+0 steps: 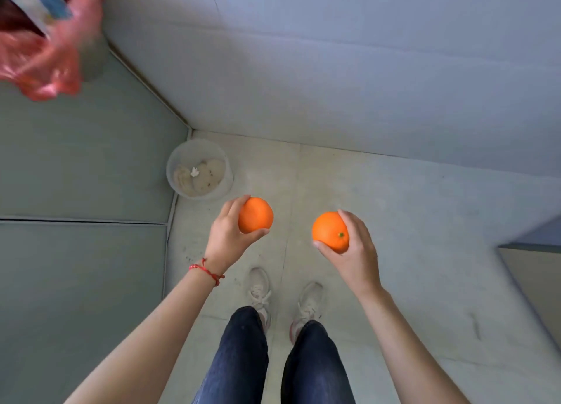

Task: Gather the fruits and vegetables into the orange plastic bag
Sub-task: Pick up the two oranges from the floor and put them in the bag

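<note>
My left hand (228,233) holds an orange (255,215) between fingers and thumb, above the floor. My right hand (355,249) grips a second orange (330,232), its green stem end facing up. The two oranges are apart, side by side at mid-frame. The orange plastic bag (42,57) sits crumpled and blurred at the far top left on the grey surface, well away from both hands. Something blue and white shows inside its mouth.
A grey counter surface (82,167) fills the left side. A white bucket (198,169) with pale lumps inside stands on the tiled floor in the wall corner. My legs and white shoes are below. Another surface's corner (534,270) juts in at right.
</note>
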`<state>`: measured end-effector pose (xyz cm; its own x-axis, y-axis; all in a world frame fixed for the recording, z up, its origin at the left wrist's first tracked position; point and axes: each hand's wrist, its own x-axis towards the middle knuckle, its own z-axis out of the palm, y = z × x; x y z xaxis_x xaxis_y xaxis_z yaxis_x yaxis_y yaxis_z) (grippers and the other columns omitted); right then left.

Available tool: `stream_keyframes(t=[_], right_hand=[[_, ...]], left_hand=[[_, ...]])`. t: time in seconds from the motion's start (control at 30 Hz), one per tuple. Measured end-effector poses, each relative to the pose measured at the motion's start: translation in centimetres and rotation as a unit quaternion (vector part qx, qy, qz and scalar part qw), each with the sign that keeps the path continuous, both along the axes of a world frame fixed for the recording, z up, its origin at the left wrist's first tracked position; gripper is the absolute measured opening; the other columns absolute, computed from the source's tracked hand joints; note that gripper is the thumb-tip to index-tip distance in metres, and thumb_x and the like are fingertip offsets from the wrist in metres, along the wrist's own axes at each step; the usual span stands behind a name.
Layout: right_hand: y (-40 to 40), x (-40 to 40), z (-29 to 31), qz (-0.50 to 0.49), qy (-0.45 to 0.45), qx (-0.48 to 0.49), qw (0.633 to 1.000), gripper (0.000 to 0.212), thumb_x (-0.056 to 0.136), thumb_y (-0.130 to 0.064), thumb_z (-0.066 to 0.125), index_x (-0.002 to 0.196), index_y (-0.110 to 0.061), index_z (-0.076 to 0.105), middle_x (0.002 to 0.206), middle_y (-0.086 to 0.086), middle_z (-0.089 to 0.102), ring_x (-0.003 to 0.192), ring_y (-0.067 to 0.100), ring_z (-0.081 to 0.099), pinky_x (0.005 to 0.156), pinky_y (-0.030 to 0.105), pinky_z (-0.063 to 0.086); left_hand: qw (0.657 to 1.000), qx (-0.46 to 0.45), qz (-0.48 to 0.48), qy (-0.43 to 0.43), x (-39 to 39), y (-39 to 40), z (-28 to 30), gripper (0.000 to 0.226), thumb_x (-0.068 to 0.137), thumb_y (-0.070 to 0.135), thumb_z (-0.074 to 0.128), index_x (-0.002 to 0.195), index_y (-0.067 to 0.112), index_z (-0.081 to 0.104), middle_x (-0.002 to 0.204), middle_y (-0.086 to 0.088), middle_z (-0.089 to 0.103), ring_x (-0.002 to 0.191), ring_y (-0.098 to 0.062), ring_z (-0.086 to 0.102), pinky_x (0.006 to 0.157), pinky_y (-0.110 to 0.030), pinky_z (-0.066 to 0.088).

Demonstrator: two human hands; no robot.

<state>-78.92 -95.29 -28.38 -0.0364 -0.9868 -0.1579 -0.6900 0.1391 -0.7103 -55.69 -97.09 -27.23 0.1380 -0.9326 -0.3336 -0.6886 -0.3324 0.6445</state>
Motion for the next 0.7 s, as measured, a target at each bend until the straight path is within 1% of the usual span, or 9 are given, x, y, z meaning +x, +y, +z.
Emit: stream_keyframes(t=[0.07,0.17,0.3,0.5,0.6,0.7], right_hand=[[0.7,-0.4,3.8,0.0,-0.005,-0.005,1.0,0.073,0.065,-0.033,0.081,0.128,-0.011,0.049,0.132,0.01,0.052,0.121,0.025,0.05,0.091,0.03,0.041],[1.9,-1.3,8.5,-0.005,-0.011,-0.011,1.0,0.074,0.065,-0.037,0.079,0.127,-0.011,0.049,0.131,0.01,0.053,0.12,0.024,0.05,0.092,0.026,0.039],[3.8,-3.1,12.9,-0.03,-0.021,-0.013,0.999,0.074,0.066,-0.034,0.08,0.129,-0.012,0.048,0.132,0.009,0.051,0.121,0.024,0.049,0.092,0.026,0.038],[6.3,-6.6,16.7,-0.088,-0.025,-0.022,0.996,0.074,0.068,-0.036,0.078,0.13,-0.014,0.045,0.135,0.007,0.048,0.122,0.023,0.047,0.091,0.03,0.042],[7.1,-8.5,17.6,-0.12,-0.022,-0.028,0.992,0.075,0.069,-0.039,0.076,0.132,-0.015,0.042,0.137,0.006,0.046,0.123,0.023,0.046,0.091,0.035,0.046],[7.9,-10.0,18.2,-0.175,-0.025,-0.029,0.984,0.075,0.071,-0.041,0.075,0.133,-0.018,0.04,0.138,0.004,0.045,0.123,0.021,0.045,0.091,0.033,0.046]], left_hand=[[1.0,-0.006,-0.012,-0.003,-0.9,0.3,4.1,0.074,0.065,0.026,0.08,0.128,0.012,0.045,0.127,-0.011,0.051,0.112,-0.028,0.051,0.091,-0.031,0.039],[1.0,-0.02,-0.018,-0.005,-2.3,0.6,9.4,0.073,0.065,0.025,0.081,0.128,0.011,0.046,0.127,-0.011,0.051,0.111,-0.029,0.051,0.09,-0.032,0.04],[0.999,-0.028,-0.039,-0.004,-4.7,1.3,14.3,0.073,0.066,0.026,0.08,0.128,0.012,0.045,0.128,-0.011,0.05,0.111,-0.029,0.051,0.09,-0.033,0.04],[0.997,-0.034,-0.066,0.003,-9.4,2.0,18.4,0.074,0.068,0.029,0.078,0.13,0.013,0.042,0.13,-0.009,0.048,0.112,-0.029,0.049,0.088,-0.033,0.04],[0.994,-0.031,-0.104,0.012,-12.1,1.6,19.3,0.075,0.068,0.029,0.078,0.131,0.014,0.041,0.13,-0.009,0.048,0.112,-0.029,0.049,0.089,-0.036,0.041],[0.987,-0.028,-0.157,0.015,-14.6,0.6,19.9,0.074,0.068,0.03,0.077,0.131,0.015,0.042,0.128,-0.009,0.049,0.111,-0.03,0.05,0.09,-0.038,0.042]])
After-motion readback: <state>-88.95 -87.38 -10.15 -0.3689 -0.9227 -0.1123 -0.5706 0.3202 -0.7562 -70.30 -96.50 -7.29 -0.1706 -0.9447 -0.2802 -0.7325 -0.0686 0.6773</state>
